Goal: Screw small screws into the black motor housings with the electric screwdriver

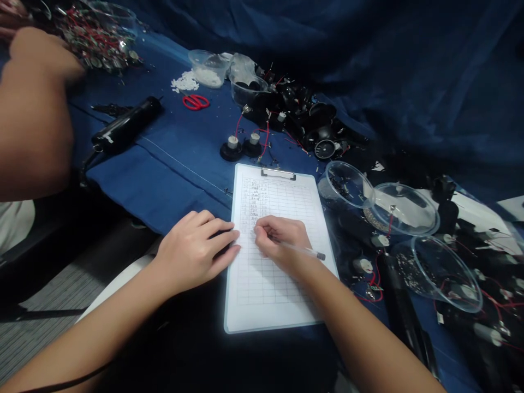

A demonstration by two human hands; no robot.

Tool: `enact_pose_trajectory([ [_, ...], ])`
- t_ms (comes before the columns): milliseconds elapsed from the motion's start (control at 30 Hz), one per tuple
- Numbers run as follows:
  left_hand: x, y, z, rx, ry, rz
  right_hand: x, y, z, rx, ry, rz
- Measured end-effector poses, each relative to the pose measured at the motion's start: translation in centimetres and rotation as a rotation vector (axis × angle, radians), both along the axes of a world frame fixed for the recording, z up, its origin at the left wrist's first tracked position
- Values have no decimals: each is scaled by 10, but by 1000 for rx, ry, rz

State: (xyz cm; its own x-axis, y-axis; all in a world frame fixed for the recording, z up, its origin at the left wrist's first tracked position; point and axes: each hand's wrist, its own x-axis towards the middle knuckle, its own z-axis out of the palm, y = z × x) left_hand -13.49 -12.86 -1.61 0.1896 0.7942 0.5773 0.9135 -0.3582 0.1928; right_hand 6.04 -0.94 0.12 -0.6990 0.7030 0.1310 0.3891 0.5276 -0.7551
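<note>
A clipboard [282, 289] lies at the front edge of the blue cloth, holding a printed table sheet with handwriting in its upper left columns. My right hand [282, 240] rests on the sheet and grips a clear pen [305, 250], its tip at the left columns and its grey end pointing right. Spread fingers of my left hand [198, 248] touch the clipboard's left edge, and nothing is held there. Just beyond the metal clip stand two round black parts [231, 148] with white motors and red wires.
Red scissors [196, 102], white pieces [185, 81] and a black cylindrical tool [126, 125] lie beyond on the left. Plastic tubs [446, 273] and wired motors crowd the right. Another person's arm [36, 120] reaches in at the left, near piled wired parts [96, 41].
</note>
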Motion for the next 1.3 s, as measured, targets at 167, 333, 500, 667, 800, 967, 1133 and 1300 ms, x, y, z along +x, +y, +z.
enact_pose_trajectory([
  [167,0,0,0,3,12,-1,-1,-1,0,11,-14,-29],
  [333,-1,0,0,2,11,-1,-1,-2,1,18,-10,-41],
  [500,0,0,0,5,17,-2,-1,-2,-1,50,-6,-27],
  [667,0,0,0,-4,12,-4,-1,-2,-1,48,-2,-35],
  [800,-1,0,0,-3,11,-4,-1,-2,-1,106,21,-3],
  [967,-1,0,1,-4,12,-6,-2,-2,0,149,57,13],
  [1133,-1,1,1,-2,10,-5,-2,-2,1,125,40,5],
  [1300,-1,0,1,-12,15,2,-1,-3,2,81,13,-17],
])
